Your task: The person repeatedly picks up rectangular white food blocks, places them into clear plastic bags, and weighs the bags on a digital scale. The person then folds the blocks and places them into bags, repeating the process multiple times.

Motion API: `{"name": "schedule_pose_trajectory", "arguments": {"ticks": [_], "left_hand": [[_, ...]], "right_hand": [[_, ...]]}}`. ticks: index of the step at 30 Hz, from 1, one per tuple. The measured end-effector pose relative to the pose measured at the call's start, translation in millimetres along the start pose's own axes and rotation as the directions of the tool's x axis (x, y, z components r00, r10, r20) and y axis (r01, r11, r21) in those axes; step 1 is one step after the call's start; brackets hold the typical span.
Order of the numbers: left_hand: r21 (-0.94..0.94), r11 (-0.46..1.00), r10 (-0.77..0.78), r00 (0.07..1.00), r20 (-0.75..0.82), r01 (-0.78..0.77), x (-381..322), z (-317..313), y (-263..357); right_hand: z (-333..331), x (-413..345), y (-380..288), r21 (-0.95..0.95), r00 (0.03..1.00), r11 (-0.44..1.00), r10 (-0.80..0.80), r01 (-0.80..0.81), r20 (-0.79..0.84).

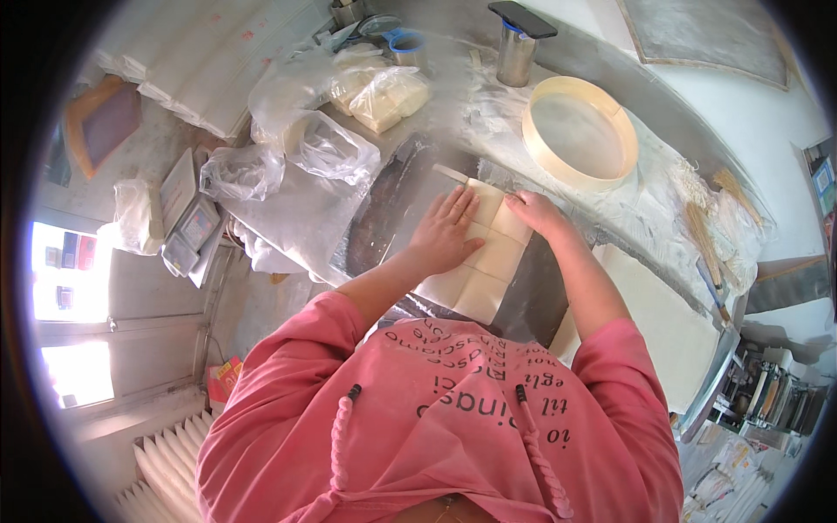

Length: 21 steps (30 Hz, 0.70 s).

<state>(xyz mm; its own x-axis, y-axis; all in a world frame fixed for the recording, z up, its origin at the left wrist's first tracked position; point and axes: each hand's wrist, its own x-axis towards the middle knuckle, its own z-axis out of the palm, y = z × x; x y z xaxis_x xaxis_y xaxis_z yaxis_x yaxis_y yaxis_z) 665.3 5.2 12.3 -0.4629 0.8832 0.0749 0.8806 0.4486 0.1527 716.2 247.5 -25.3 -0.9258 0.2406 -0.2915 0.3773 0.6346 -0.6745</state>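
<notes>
Pale, flat square sheets, seemingly of dough (485, 295), lie side by side as a block on a dark board (537, 297). My left hand (448, 229) rests flat on the left part of the block, fingers pointing to its far end. At the far right edge, my right hand (535, 210) touches the block with bent fingers; whether it pinches a sheet cannot be told. A narrow pale strip (450, 173) lies at the block's far left corner. Right of the board is a large pale sheet (660, 327).
A round wooden-rimmed sieve (624, 171) stands on the floury worktop, a phone (523, 19) on a metal canister (515, 62) behind it. Plastic bags with pale sheets (386, 98) lie back left, a scale (196, 225) at far left. Straw brushes (703, 238) lie at the right.
</notes>
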Motion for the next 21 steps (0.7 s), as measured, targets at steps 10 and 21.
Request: {"name": "schedule_pose_trajectory", "arguments": {"ticks": [10,21], "left_hand": [[-0.308,0.948,-0.101,0.993,-0.054,0.08,7.8,-15.3,19.3],[-0.697,-0.178,0.096,0.717,0.69,0.695,36.4,58.6,144.1]], "right_hand": [[-22.5,-56.2,26.3,0.177,0.966,0.984,0.039,0.007,-0.256],[-45.1,-52.8,16.1,-0.109,0.996,0.99,0.088,-0.089,-0.017]]}}
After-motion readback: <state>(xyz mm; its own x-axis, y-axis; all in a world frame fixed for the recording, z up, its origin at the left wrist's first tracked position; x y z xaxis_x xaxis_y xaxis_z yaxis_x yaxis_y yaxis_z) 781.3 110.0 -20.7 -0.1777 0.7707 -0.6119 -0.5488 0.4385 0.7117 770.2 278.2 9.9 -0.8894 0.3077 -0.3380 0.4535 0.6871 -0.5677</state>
